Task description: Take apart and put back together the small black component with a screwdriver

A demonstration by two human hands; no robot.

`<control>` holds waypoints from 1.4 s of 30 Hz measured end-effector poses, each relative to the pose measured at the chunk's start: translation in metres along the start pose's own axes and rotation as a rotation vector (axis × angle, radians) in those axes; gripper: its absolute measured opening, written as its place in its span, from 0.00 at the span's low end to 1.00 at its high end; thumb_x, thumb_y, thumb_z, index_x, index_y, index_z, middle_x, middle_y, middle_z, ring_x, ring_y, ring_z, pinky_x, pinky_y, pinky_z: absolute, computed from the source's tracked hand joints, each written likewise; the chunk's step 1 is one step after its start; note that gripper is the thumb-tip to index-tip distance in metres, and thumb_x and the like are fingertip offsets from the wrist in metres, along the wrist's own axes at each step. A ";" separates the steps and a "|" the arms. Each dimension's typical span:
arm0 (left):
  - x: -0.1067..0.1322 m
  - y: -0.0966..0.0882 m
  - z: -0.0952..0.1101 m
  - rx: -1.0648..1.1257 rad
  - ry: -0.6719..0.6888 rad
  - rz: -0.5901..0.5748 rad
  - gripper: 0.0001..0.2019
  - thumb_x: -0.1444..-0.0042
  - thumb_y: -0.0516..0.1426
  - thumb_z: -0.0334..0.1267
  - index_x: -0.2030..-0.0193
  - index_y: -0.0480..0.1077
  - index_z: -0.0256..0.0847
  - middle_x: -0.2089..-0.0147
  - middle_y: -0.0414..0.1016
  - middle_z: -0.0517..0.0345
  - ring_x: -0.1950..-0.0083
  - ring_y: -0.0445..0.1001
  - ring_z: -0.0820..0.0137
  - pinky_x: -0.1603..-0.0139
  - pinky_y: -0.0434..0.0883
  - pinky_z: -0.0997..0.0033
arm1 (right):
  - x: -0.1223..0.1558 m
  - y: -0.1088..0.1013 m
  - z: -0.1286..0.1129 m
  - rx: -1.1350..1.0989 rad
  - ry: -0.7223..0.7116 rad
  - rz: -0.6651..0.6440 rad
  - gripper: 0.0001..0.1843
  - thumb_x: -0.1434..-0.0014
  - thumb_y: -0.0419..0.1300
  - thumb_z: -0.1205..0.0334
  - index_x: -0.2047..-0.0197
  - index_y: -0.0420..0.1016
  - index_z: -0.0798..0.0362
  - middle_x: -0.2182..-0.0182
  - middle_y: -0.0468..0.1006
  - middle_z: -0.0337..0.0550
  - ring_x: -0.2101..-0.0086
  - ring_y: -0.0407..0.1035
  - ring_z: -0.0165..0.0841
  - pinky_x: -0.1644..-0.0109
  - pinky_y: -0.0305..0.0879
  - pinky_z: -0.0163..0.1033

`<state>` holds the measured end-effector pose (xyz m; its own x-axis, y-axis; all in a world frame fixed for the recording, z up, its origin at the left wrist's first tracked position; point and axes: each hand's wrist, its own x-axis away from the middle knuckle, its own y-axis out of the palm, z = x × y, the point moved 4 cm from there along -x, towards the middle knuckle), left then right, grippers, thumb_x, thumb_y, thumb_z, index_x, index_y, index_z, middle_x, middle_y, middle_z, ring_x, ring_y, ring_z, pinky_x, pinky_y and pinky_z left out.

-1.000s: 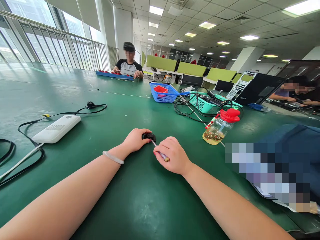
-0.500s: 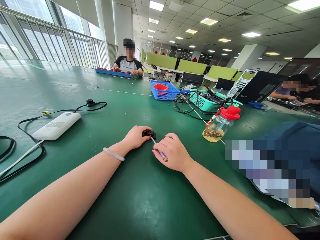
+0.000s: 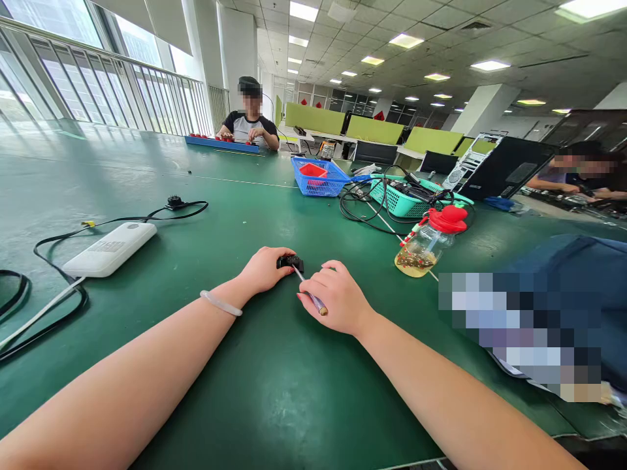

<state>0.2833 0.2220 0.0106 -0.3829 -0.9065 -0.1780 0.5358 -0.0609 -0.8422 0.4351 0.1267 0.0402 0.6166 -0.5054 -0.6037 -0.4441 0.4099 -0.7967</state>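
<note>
In the middle of the green table (image 3: 274, 391), my left hand (image 3: 264, 269) is closed on a small black block-like part (image 3: 290, 262), thumb at its near side and fingers at its far side. The part's exact kind is too small to make out. My right hand (image 3: 337, 299) grips a screwdriver (image 3: 319, 305) with a purplish handle. Its thin metal shaft points up and left, and the tip touches or nearly touches the black part. A pale bangle (image 3: 221, 303) circles my left wrist.
A white power bank (image 3: 112, 250) with black and white cables lies left. To the right stand a red-lidded jar (image 3: 425, 243) of liquid, a blue basket (image 3: 321, 186) and a teal basket (image 3: 402, 201) with cables. Dark cloth (image 3: 578, 274) lies nearer. A person (image 3: 251, 124) sits across with a blue tray (image 3: 223, 143).
My hands, the black part and the screwdriver hold nearly the same pose. The whole view has shifted slightly. The person across has raised a hand a little over the blue tray.
</note>
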 end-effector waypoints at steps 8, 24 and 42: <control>0.000 0.000 -0.001 -0.010 0.013 0.012 0.19 0.47 0.56 0.42 0.47 0.72 0.48 0.47 0.78 0.59 0.44 0.71 0.59 0.41 0.68 0.59 | 0.000 0.000 -0.001 0.001 -0.014 0.010 0.07 0.39 0.54 0.64 0.68 0.72 0.51 0.76 0.74 0.36 0.73 0.65 0.30 0.49 0.57 0.43; -0.001 0.003 -0.003 -0.027 0.013 0.010 0.20 0.46 0.56 0.43 0.46 0.71 0.48 0.47 0.78 0.58 0.44 0.71 0.58 0.40 0.68 0.58 | 0.002 0.005 0.001 0.054 0.022 -0.020 0.07 0.39 0.54 0.64 0.67 0.72 0.51 0.76 0.74 0.37 0.72 0.66 0.30 0.48 0.56 0.43; 0.001 0.001 0.004 -0.032 -0.008 0.005 0.19 0.47 0.56 0.42 0.47 0.71 0.47 0.49 0.78 0.58 0.46 0.72 0.59 0.43 0.69 0.59 | 0.002 0.003 0.003 0.094 0.029 0.034 0.10 0.35 0.52 0.64 0.67 0.72 0.51 0.75 0.75 0.37 0.71 0.66 0.31 0.48 0.56 0.43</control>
<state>0.2864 0.2195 0.0121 -0.3742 -0.9100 -0.1787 0.5136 -0.0429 -0.8570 0.4372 0.1292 0.0371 0.5826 -0.5112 -0.6318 -0.4009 0.4955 -0.7705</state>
